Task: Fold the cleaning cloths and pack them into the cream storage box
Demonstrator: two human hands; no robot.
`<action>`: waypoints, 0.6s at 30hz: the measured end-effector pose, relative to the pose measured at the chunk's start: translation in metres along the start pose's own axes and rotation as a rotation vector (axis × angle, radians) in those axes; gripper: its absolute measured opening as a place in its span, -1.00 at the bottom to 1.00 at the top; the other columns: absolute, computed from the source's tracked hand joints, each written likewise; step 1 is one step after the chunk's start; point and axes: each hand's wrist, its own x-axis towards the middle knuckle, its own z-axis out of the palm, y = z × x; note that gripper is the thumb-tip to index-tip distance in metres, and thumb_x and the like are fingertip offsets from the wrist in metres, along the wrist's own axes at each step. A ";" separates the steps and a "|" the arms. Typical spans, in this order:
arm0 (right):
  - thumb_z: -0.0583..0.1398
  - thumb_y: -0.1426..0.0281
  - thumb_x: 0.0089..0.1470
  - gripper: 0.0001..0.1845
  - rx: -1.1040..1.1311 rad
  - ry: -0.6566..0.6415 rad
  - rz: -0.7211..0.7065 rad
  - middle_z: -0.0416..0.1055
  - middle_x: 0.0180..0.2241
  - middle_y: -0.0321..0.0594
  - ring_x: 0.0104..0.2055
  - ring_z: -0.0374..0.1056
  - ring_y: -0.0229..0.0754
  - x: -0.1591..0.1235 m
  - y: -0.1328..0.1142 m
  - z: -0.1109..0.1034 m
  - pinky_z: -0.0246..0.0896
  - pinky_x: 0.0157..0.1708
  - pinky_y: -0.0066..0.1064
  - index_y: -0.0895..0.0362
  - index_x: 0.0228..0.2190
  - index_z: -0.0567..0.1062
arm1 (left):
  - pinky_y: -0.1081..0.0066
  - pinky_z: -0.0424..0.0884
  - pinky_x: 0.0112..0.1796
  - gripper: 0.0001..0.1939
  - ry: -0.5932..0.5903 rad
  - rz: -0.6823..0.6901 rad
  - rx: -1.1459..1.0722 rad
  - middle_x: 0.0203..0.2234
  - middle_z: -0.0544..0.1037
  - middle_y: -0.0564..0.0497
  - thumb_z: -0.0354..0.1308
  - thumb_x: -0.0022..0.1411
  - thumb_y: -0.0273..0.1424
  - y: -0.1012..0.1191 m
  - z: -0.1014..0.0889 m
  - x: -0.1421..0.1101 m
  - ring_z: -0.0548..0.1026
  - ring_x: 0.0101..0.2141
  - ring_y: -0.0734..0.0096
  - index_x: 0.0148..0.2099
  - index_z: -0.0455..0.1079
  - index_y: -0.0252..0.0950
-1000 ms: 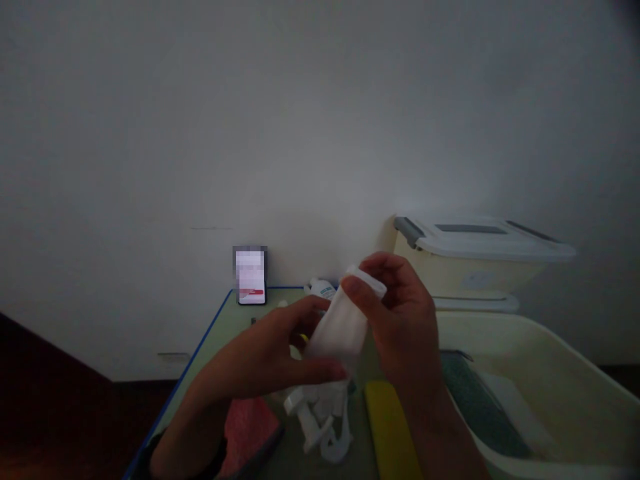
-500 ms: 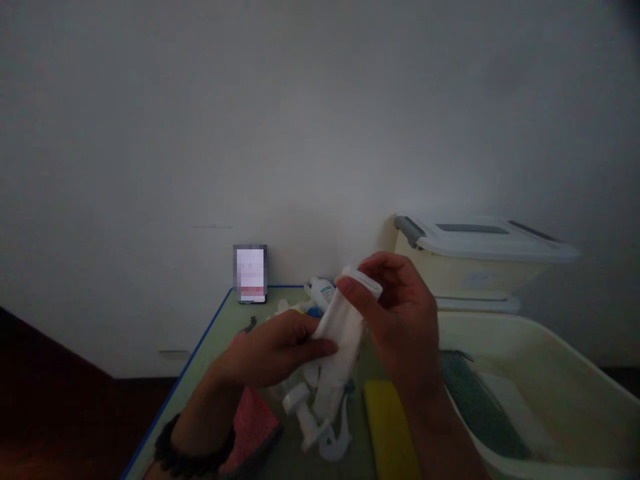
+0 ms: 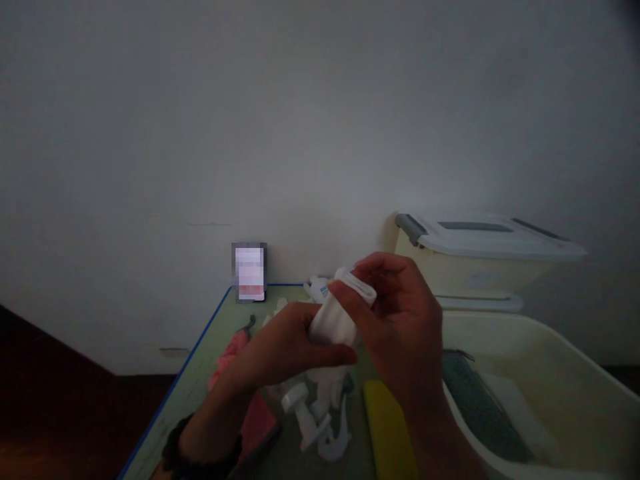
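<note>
Between my hands is a white glove [image 3: 336, 323], folded over at the cuff, with finger-like ends hanging at its lower side. My left hand [image 3: 285, 343] grips its middle, thumb lying across the front. At the upper end, my right hand [image 3: 395, 313] pinches the folded cuff between thumb and fingers. Below it on the green table lie a white plastic piece with a round head [image 3: 303, 407] and a white hook-shaped piece [image 3: 336, 443]. A white bottle [image 3: 317, 288] lies behind, partly hidden by the glove.
A pink cloth [image 3: 257, 423] lies under my left forearm. A yellow sponge-like block [image 3: 387, 427] is beside my right wrist. At right stands an open cream tub [image 3: 540, 327] holding a green pad [image 3: 480, 407]; behind it is a lidded box [image 3: 480, 260]. A phone [image 3: 250, 273] leans against the wall.
The glove is folded shorter, its lower part now tucked up behind my left hand. My left thumb has slid right across it, and the cuff has shifted slightly left.
</note>
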 end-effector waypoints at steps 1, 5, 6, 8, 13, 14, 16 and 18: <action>0.33 0.39 -0.11 -0.73 0.013 0.006 -0.003 0.38 -0.40 -0.36 -0.40 0.34 -0.27 0.000 0.000 0.000 0.30 -0.43 -0.39 0.01 -0.33 0.39 | 0.52 0.22 -0.54 -0.68 0.001 -0.012 0.003 -0.62 0.36 0.13 0.27 -0.01 -0.17 -0.001 -0.001 0.000 0.26 -0.58 0.53 -0.43 0.41 -0.36; 0.32 0.40 -0.10 -0.74 0.068 0.020 -0.006 0.37 -0.41 -0.38 -0.43 0.35 -0.30 0.002 0.002 -0.001 0.29 -0.47 -0.45 0.02 -0.34 0.39 | 0.52 0.22 -0.54 -0.67 -0.008 -0.044 -0.007 -0.67 0.35 0.12 0.27 -0.02 -0.15 -0.002 -0.006 -0.003 0.27 -0.60 0.51 -0.49 0.43 -0.36; 0.32 0.40 -0.10 -0.74 0.075 0.021 -0.005 0.37 -0.43 -0.38 -0.44 0.35 -0.30 0.003 0.002 -0.001 0.29 -0.49 -0.46 0.02 -0.34 0.39 | 0.52 0.22 -0.54 -0.67 -0.018 -0.038 -0.019 -0.67 0.36 0.12 0.26 -0.01 -0.15 -0.002 -0.007 -0.003 0.27 -0.60 0.51 -0.50 0.43 -0.36; 0.33 0.41 -0.12 -0.74 0.086 0.023 -0.003 0.38 -0.44 -0.39 -0.45 0.35 -0.32 0.003 0.003 -0.001 0.28 -0.50 -0.48 0.03 -0.35 0.39 | 0.54 0.22 -0.55 -0.67 -0.049 -0.014 -0.045 -0.67 0.36 0.12 0.25 0.01 -0.16 -0.002 -0.009 -0.004 0.27 -0.60 0.52 -0.51 0.43 -0.36; 0.35 0.41 -0.15 -0.73 0.106 0.029 0.030 0.38 -0.44 -0.40 -0.43 0.35 -0.32 0.003 0.003 0.002 0.29 -0.48 -0.49 0.03 -0.37 0.39 | 0.54 0.27 -0.51 -0.73 -0.136 0.026 -0.084 -0.60 0.44 0.07 0.21 0.08 -0.23 -0.004 -0.010 -0.004 0.33 -0.55 0.50 -0.41 0.51 -0.38; 0.35 0.41 -0.15 -0.73 0.117 0.030 0.031 0.38 -0.44 -0.40 -0.43 0.35 -0.32 0.003 0.003 0.002 0.29 -0.48 -0.49 0.04 -0.37 0.39 | 0.53 0.28 -0.50 -0.72 -0.144 0.021 -0.082 -0.59 0.46 0.05 0.21 0.08 -0.23 -0.004 -0.011 -0.004 0.34 -0.55 0.49 -0.38 0.52 -0.38; 0.35 0.42 -0.15 -0.74 0.155 0.027 0.026 0.38 -0.44 -0.40 -0.42 0.35 -0.32 0.003 0.004 0.003 0.30 -0.48 -0.50 0.04 -0.38 0.39 | 0.51 0.29 -0.50 -0.70 -0.151 0.011 -0.080 -0.58 0.47 0.04 0.21 0.08 -0.20 -0.004 -0.012 -0.005 0.35 -0.55 0.48 -0.34 0.53 -0.39; 0.34 0.42 -0.14 -0.74 0.207 0.008 0.034 0.38 -0.44 -0.41 -0.42 0.36 -0.33 0.003 0.004 0.003 0.31 -0.46 -0.51 0.03 -0.38 0.39 | 0.51 0.29 -0.49 -0.68 -0.152 0.009 -0.097 -0.57 0.49 0.03 0.20 0.09 -0.18 -0.004 -0.013 -0.005 0.36 -0.56 0.48 -0.33 0.54 -0.37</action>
